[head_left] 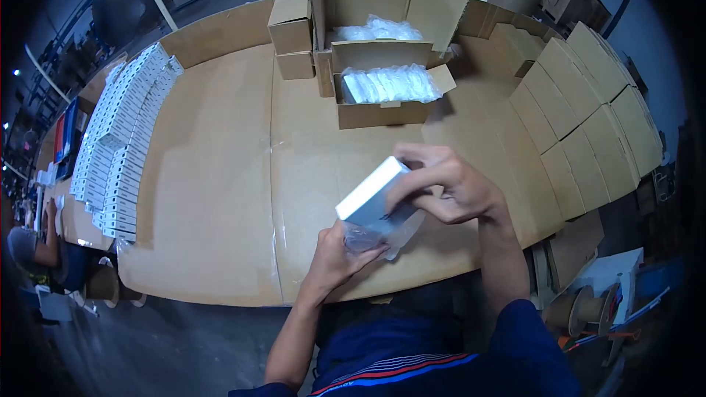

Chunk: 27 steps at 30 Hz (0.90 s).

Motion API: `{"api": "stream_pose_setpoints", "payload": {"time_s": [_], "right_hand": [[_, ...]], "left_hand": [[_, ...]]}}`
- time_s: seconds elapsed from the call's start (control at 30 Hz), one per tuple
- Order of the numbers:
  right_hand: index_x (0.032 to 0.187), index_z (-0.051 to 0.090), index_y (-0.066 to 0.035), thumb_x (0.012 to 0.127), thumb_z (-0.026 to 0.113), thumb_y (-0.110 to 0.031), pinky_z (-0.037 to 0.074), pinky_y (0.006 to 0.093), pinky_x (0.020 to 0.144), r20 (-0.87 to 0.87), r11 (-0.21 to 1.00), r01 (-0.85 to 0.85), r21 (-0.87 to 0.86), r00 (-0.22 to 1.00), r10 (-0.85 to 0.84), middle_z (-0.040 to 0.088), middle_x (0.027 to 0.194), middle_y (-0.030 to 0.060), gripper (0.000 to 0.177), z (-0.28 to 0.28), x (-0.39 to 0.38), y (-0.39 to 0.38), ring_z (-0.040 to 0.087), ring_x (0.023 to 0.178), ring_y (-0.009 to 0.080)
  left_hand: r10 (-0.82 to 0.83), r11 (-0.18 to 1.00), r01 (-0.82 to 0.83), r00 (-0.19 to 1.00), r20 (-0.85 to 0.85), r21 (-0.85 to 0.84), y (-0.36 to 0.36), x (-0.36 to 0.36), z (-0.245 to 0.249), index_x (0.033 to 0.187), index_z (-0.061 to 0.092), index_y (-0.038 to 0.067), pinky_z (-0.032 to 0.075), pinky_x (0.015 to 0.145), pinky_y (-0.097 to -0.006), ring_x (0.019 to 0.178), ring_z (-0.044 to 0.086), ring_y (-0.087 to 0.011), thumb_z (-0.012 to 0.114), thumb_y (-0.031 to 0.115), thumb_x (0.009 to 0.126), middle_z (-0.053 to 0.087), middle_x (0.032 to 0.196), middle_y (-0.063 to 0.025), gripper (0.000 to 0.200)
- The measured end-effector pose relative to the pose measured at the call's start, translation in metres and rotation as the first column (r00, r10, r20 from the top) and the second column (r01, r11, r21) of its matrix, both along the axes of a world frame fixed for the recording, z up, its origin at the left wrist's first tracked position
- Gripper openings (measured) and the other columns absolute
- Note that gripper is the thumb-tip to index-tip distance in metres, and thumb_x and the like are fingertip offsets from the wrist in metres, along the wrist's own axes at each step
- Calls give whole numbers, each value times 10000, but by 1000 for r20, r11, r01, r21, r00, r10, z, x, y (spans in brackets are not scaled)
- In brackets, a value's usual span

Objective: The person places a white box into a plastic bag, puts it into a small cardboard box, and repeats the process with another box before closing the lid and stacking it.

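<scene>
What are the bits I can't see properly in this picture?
Head view: inside the white box; its sides hide that.
Head view: the dark mark on its side; too small to read.
Head view: some fingers of the left hand; the hand and plastic bag hide them.
Head view: the bottom of the open brown box; wrapped packs cover it.

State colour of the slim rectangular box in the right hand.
White slim rectangular box, its shaded side bluish-grey; the head view shows it best.

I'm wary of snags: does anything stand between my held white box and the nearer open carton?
Nothing visible stands between the white box and the nearer open carton; only its front wall screens the wrapped packs.
</scene>
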State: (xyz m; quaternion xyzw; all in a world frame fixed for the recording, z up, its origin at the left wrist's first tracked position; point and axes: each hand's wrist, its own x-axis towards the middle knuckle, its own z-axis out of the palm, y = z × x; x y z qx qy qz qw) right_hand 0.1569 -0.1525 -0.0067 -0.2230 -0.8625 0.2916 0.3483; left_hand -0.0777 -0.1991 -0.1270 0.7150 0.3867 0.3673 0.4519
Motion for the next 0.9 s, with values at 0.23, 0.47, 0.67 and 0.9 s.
{"api": "stream_pose_setpoints", "payload": {"time_s": [0.23, 0.47, 0.67, 0.9], "right_hand": [[1172, 750, -29, 958, 569, -119, 496, 373, 867, -111, 947, 134, -293, 979, -173, 647, 989, 148, 294, -17, -20, -7, 622, 924, 262], [1280, 710, -26, 998, 543, -205, 488, 378, 995, -181, 928, 181, -326, 951, -249, 636, 1130, 171, 374, -32, -14, -14, 627, 1100, 282], [1280, 710, -11, 995, 547, -210, 484, 375, 1014, -233, 912, 222, -344, 921, -312, 634, 1147, 169, 384, -28, -19, -17, 624, 1111, 272], [1223, 742, -11, 967, 569, -155, 488, 363, 984, -197, 905, 304, -299, 908, -370, 644, 1112, 158, 341, -41, -12, -14, 632, 1053, 256]], "left_hand": [[62, 997, -60, 998, 27, -57, 7, -3, -14, 1153, 662, -54, 600, 872, -372, 1002, 760, -273, 928, 189, 741, 770, 1066, -178, 547], [93, 994, -91, 995, 29, -66, 11, -5, -14, 1136, 674, -53, 604, 852, -373, 975, 764, -269, 934, 193, 735, 773, 1029, -189, 538], [77, 994, -75, 997, 23, -82, 12, -6, -20, 1179, 646, -51, 602, 855, -376, 969, 763, -267, 937, 187, 731, 770, 1041, -191, 585], [141, 984, -125, 982, 127, -127, 13, -7, -17, 1209, 632, -28, 588, 882, -371, 1010, 747, -240, 932, 175, 739, 764, 1071, -189, 593]]}}
